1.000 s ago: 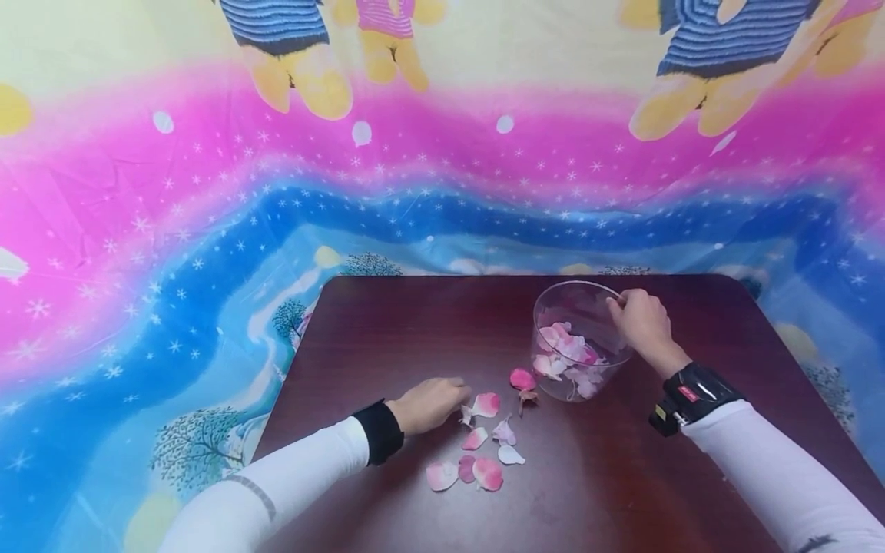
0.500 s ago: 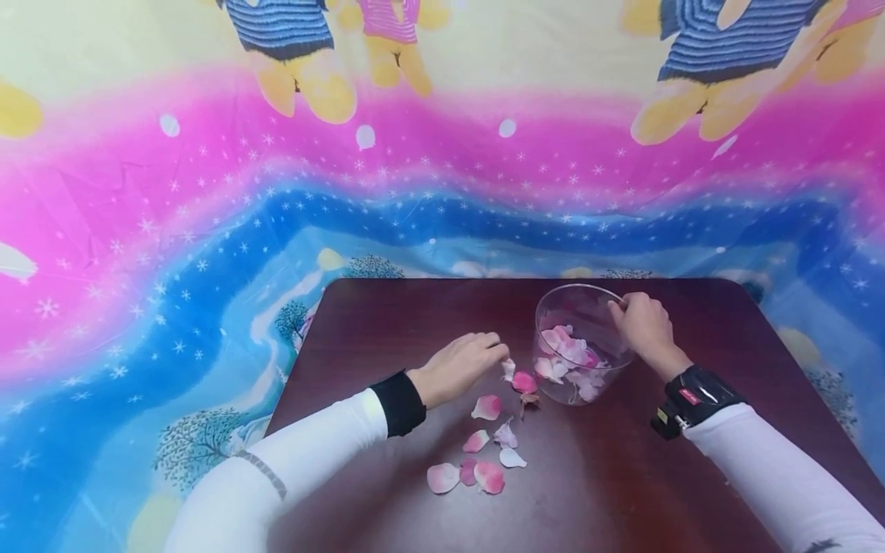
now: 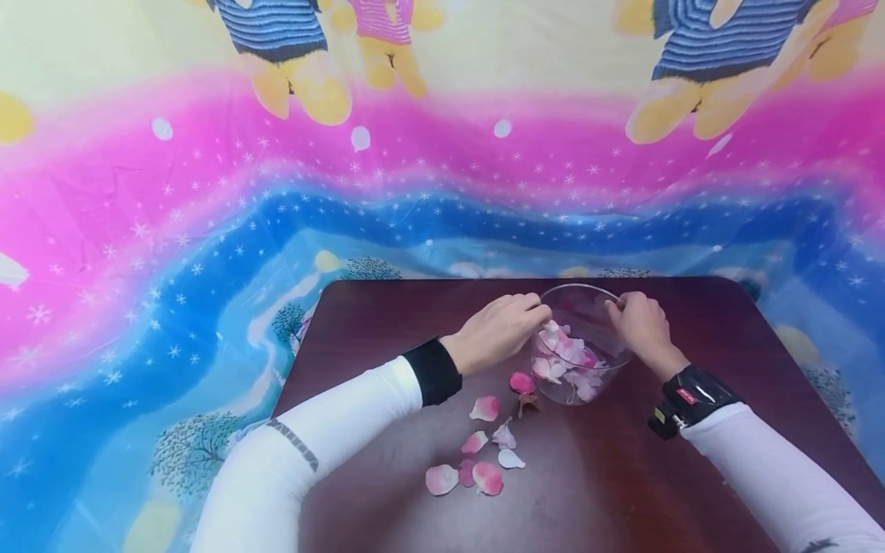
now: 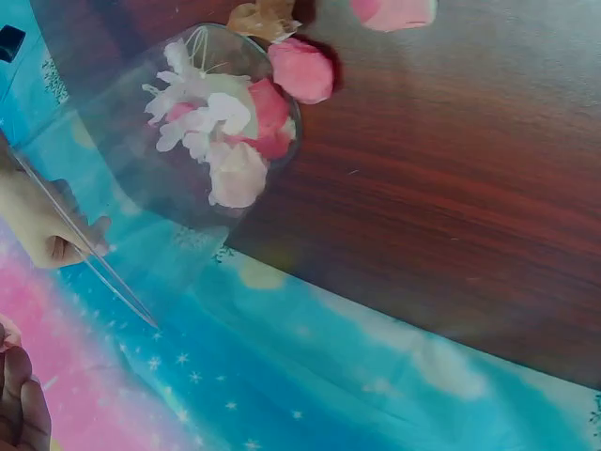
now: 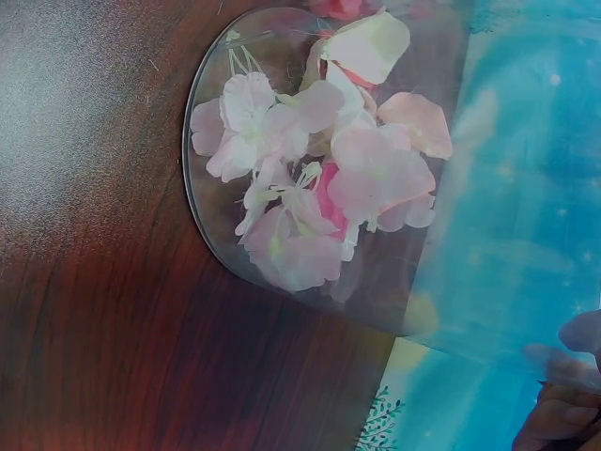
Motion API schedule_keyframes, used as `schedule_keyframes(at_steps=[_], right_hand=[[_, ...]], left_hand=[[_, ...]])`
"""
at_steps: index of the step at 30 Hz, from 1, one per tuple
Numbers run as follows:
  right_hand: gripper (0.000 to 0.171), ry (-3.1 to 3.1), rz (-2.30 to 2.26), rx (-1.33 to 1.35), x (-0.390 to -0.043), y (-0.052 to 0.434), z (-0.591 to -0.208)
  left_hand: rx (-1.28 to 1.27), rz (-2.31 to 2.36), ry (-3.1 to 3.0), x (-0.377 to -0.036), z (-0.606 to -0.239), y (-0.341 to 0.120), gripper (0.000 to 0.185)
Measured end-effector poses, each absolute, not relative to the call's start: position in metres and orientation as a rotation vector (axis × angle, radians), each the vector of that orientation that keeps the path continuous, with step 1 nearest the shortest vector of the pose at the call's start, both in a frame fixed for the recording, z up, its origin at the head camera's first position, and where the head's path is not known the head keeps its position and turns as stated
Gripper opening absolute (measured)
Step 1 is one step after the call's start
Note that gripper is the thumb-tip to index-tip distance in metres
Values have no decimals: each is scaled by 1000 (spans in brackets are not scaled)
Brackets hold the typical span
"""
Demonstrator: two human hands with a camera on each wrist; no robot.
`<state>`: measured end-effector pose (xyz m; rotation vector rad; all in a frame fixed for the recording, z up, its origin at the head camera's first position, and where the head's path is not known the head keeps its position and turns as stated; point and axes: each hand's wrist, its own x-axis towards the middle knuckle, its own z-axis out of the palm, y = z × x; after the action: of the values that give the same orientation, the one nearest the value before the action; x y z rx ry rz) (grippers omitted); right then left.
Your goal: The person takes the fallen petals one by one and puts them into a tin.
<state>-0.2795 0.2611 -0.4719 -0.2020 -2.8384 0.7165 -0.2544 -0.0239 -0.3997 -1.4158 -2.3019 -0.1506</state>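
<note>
Dark bench (image 3: pixel 387 322): I'm watching my right hand (image 3: pixel 643 326) gripping the glass bowl (image 3: pixel 581 342) rim at 3 o'clock, left hand (image 3: pixel 501 330) pinching a petal (image 3: pixel 551 326) at 9 o'clock

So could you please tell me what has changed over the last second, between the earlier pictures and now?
The left hand has travelled from the loose petals on the table up and right to the rim of the clear bowl, taking one petal with it; the pile shows one fewer. The right hand has kept its grip on the bowl's far rim, and the bowl has not moved.
</note>
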Motion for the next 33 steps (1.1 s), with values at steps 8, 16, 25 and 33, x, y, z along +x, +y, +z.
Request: schedule_keyframes(at_steps=[8, 16, 25, 33], right_hand=[[34, -2835, 718, -192, -280, 258, -470], [34, -2835, 708, -196, -281, 260, -472], [34, -2836, 703, -183, -281, 259, -473], [34, -2838, 704, -193, -280, 260, -471]], left_hand=[[-1398, 2, -2387, -259, -395, -5, 12], [-1421, 186, -2428, -266, -405, 10, 21], [-1402, 259, -2560, -260, -424, 23, 66], [-1438, 181, -2667, -253, -431, 17, 84]])
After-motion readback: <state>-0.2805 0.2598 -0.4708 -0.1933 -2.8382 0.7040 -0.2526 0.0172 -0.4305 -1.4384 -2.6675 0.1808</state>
